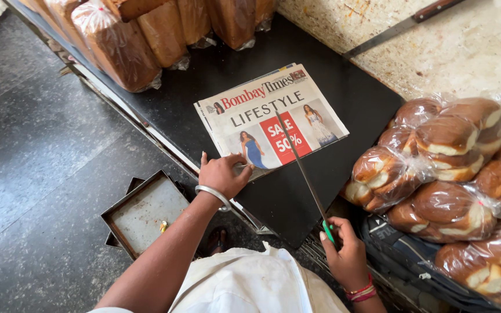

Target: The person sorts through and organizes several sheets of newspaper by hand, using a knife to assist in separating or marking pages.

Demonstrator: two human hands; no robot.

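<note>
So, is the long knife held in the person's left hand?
No, the right hand grips the knife by its green handle; the left hand presses the newspaper.

The knife handle [328, 232] hides inside the right hand [346, 255].

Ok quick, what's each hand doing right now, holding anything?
Left hand: pressing down on the folded newspaper, gripping nothing.
Right hand: closed on the green handle of a long thin knife lying across the newspaper.

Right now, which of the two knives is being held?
The thin long-bladed knife with the green handle, gripped by the right hand and lying across the newspaper. The wooden-handled knife lies untouched on the pale counter.
</note>
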